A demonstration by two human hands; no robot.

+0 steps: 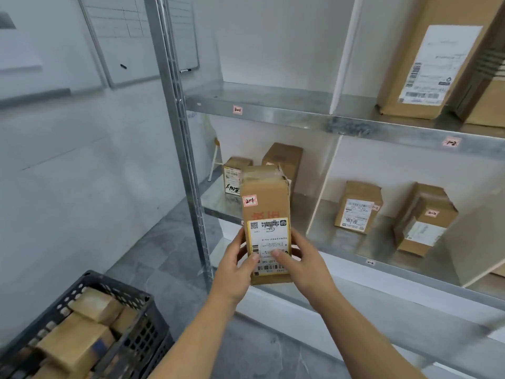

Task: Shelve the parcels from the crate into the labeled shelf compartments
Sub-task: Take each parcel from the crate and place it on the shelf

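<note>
**Cardboard parcel tagged 2-1, held at the shelf**

Left hand and right hand grip its lower end, thumbs pressed on the label, in front of the lower-left compartment. Held so low, the tall parcel may tip forward, or knock over the two boxes standing inside.

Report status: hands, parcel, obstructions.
Left hand and right hand both grip the parcel, tagged 2-1. Held upright before the lower left bay. Two boxes stand at its back.
</note>
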